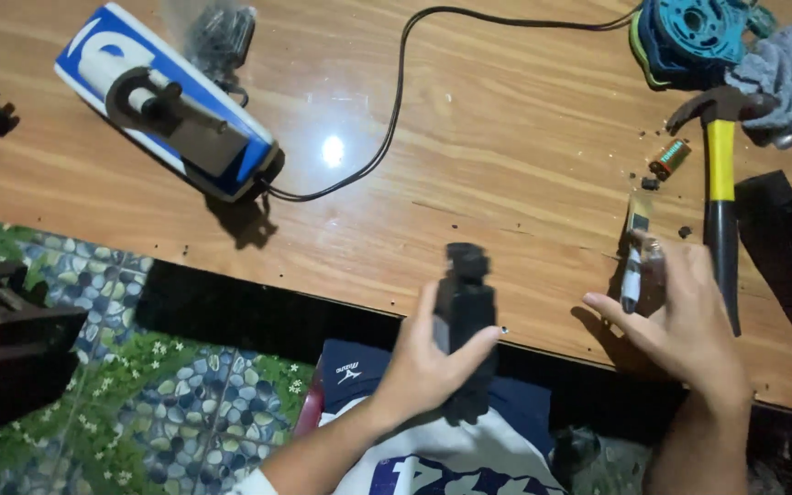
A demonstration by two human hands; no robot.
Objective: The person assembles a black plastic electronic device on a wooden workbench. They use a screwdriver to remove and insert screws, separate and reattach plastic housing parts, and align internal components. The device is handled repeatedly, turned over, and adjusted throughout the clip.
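The black block (463, 307) stands upright in the left hand (428, 362) — the right hand (685, 321) waits open beside it.

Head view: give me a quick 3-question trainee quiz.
1. True or false: the left hand grips the black motor-like part.
2. What does the right hand hold or touch? A) the hammer B) a small clear tube-like piece C) the grey cloth
3. What colour is the hammer shaft's upper part?

Key: 1 true. 2 B: the small clear tube-like piece. 3 yellow.
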